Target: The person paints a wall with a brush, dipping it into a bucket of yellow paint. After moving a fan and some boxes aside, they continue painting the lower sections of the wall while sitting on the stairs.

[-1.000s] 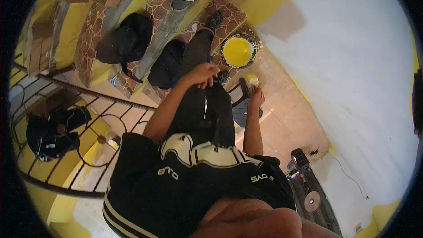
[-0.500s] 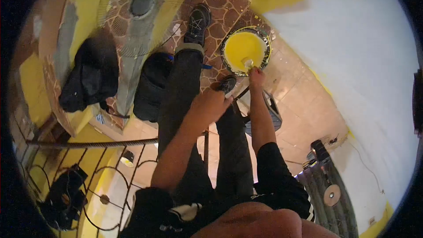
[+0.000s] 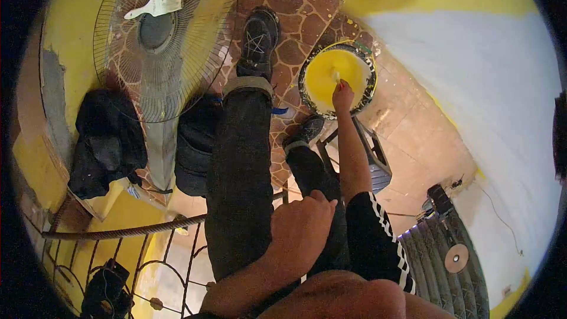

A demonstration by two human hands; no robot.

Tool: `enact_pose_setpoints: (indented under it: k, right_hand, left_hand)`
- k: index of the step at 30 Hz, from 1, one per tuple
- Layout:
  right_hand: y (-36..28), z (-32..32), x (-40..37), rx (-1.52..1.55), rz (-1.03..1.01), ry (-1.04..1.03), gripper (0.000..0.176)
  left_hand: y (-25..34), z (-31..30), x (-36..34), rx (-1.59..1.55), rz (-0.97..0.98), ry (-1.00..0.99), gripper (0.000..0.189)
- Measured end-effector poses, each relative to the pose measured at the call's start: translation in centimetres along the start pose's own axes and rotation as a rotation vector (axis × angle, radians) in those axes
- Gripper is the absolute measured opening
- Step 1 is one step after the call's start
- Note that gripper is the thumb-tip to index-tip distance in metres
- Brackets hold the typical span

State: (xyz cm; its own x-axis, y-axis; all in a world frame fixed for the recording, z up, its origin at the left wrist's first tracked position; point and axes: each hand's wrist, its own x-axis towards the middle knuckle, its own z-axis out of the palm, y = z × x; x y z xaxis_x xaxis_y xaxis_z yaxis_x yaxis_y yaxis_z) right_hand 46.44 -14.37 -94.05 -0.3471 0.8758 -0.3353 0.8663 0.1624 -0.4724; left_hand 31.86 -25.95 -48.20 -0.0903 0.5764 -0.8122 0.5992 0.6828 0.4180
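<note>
My right hand [image 3: 343, 95] is closed around the pale handle of a paintbrush [image 3: 336, 77], and its head is down in the yellow paint [image 3: 319, 77]. A round, paint-splattered bucket [image 3: 369, 91] holds that paint. My left hand [image 3: 304, 224] is over my legs, close to my thigh, its back toward me. Its fingers curl under and look closed; whatever they may hold is hidden.
Two white brushes [image 3: 159, 3] lie on a wire fan guard [image 3: 201, 82] at upper left. Black bags [image 3: 109, 147] sit below it. A dark stool [image 3: 378, 165] stands below the bucket. The partly yellow, white wall [image 3: 472, 71] is right, a metal railing [image 3: 127, 231] lower left.
My right hand has dipped the paintbrush farther into the paint, toward the bucket's middle. My left hand has drawn back toward my body. The view has shifted.
</note>
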Motion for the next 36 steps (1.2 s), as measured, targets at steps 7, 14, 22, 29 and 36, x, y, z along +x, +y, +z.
enact_pose_setpoints:
  k: [7, 14, 22, 29, 36]
  right_hand:
    - [-0.6, -3.4, -0.6, 0.094, 0.131, -0.009, 0.025]
    - [4.5, -0.8, 0.0, 0.045, 0.046, 0.008, 0.026]
    - [3.4, -1.4, -3.1, 0.937, 0.464, 0.094, 0.026]
    - [-1.1, -7.8, -7.8, 1.339, 0.405, 0.073, 0.038]
    - [-5.3, -14.6, -10.7, 1.647, 0.438, 0.192, 0.051]
  left_hand:
    - [-0.6, -0.8, -0.3, 0.009, -0.052, 0.015, 0.041]
    - [-1.8, -0.4, -0.9, -0.047, -0.074, -0.063, 0.044]
    - [-2.3, -0.1, -0.9, -0.037, -0.156, -0.158, 0.043]
    - [-3.1, 1.1, -1.1, 0.000, -0.069, 0.151, 0.037]
    - [-2.1, -0.2, 1.7, 0.122, -0.057, 0.128, 0.024]
